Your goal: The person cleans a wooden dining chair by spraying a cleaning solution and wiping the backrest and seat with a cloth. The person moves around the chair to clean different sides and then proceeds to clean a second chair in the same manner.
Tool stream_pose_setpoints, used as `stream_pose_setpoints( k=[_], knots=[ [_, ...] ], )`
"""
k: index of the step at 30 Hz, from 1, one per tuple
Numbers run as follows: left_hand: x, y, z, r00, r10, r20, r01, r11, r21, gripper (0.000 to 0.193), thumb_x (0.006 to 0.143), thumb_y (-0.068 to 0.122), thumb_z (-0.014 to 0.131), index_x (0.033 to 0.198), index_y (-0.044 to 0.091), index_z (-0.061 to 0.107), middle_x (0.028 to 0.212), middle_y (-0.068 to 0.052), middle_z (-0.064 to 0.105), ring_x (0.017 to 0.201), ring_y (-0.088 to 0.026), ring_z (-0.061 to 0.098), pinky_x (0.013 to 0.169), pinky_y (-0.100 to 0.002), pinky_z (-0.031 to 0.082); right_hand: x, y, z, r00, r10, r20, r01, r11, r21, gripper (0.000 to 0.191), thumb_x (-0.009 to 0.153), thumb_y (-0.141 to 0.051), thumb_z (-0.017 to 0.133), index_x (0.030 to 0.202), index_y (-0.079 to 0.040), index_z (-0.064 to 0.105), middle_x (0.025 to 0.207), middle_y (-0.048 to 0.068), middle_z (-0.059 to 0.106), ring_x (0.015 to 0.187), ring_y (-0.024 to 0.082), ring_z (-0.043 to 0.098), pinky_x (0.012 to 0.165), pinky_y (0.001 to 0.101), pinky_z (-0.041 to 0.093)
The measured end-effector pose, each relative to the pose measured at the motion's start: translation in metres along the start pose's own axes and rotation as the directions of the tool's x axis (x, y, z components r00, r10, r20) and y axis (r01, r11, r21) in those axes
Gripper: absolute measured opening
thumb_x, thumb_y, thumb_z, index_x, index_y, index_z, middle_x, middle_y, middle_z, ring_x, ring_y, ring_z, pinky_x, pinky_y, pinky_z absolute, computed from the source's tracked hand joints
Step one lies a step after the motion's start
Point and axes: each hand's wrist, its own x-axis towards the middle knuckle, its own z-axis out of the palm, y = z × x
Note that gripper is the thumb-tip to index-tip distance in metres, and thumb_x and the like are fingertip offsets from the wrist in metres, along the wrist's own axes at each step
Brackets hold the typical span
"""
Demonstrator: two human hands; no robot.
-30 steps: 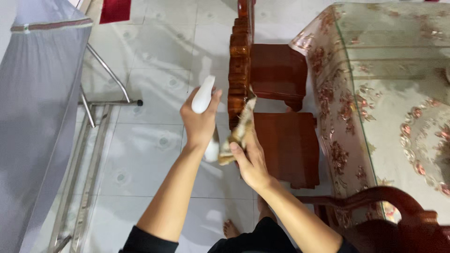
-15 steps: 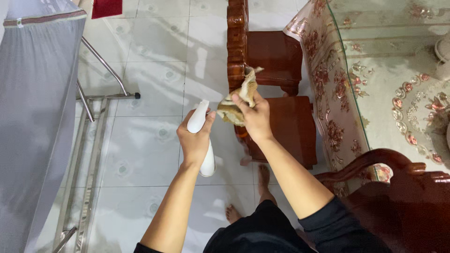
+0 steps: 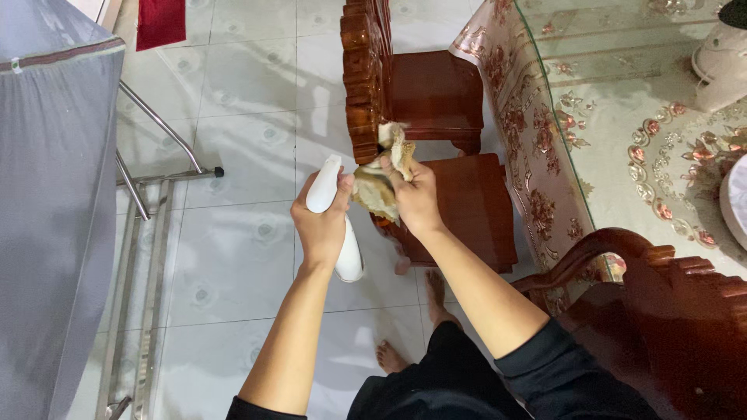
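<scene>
Hands up at the carved chair-back, both of them busy. From the head view, the left hand [image 3: 323, 225] is wrapped tight round a white spray bottle [image 3: 336, 219], fingers curled closed about its middle, the nozzle end poking up above the thumb and the rounded base hanging below the wrist. That bottle sits just to the left of the carved wooden chair [image 3: 420, 93], near its back but not touching it as far as I can see.

Right hand [image 3: 412, 194] now: it is bunched shut on a crumpled tan cloth [image 3: 385, 175], and the cloth is pressed against the lower end of the chair's carved back rail. A loose corner of cloth sticks up above the knuckles.

Below that chair stands a second wooden seat [image 3: 475, 210], right behind the right forearm. To the right of the chairs runs a glass-topped table [image 3: 622, 117] with a flowered covering. Well left of the chair, a metal rack [image 3: 148, 202] with grey fabric draped over it. Bare feet on the white tiled floor [image 3: 241, 93].
</scene>
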Motion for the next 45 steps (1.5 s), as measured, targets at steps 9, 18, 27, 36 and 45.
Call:
stream_pose_setpoints(
  k=[9,18,27,36,45],
  knots=[
    [0.041,0.033,0.014,0.995,-0.018,0.099,0.023,0.998,-0.051,0.047,0.088,0.02,0.08,0.131,0.004,0.07,0.091,0.001,0.072,0.067,-0.004,0.061,0.053,-0.024,0.054,0.071,-0.03,0.012,0.98,0.092,0.176,-0.104,0.993,0.062,0.042,0.106,-0.042,0.054,0.1,-0.003,0.066,0.087,0.003,0.072,0.081,0.01,0.069,0.079,0.0287,0.059],
    [0.107,0.062,-0.012,0.986,-0.144,0.083,0.148,0.988,-0.047,0.049,0.083,0.018,0.082,0.129,0.004,0.073,0.089,-0.001,0.074,0.057,-0.006,0.059,0.05,-0.025,0.053,0.084,-0.014,0.062,0.938,0.047,0.343,-0.048,0.999,-0.005,0.038,0.108,-0.038,0.054,0.107,-0.002,0.066,0.09,0.005,0.067,0.082,0.013,0.06,0.074,0.0314,0.053],
    [0.145,0.05,-0.082,0.954,-0.245,-0.171,0.256,0.966,0.044,0.038,0.083,0.016,0.082,0.115,-0.001,0.073,0.095,-0.006,0.077,0.067,-0.008,0.071,0.053,-0.027,0.057,0.098,0.034,0.142,0.764,-0.212,0.61,0.332,0.939,-0.09,0.067,0.109,-0.037,0.049,0.157,0.003,0.026,0.15,0.03,0.045,0.138,0.04,0.045,0.113,0.0484,0.041],
    [0.163,0.044,-0.128,0.933,-0.343,-0.108,0.345,0.939,-0.006,0.055,0.08,0.015,0.083,0.131,0.006,0.068,0.097,-0.005,0.073,0.058,-0.013,0.058,0.05,-0.029,0.049,0.062,0.091,0.178,0.723,-0.256,0.642,0.435,0.89,-0.135,0.06,0.111,-0.034,0.043,0.16,-0.003,0.027,0.172,0.022,0.022,0.162,0.038,0.021,0.138,0.0447,0.016],
    [0.186,0.041,-0.173,0.906,-0.401,-0.135,0.419,0.897,0.145,0.062,0.078,0.019,0.084,0.137,0.012,0.066,0.105,0.0,0.075,0.076,-0.009,0.064,0.057,-0.028,0.056,0.19,0.088,0.273,0.863,0.215,0.457,-0.411,0.825,0.388,0.085,0.096,-0.007,0.045,0.166,-0.026,0.0,0.174,0.018,0.014,0.152,0.042,0.034,0.123,0.0566,0.033]
  ],
)
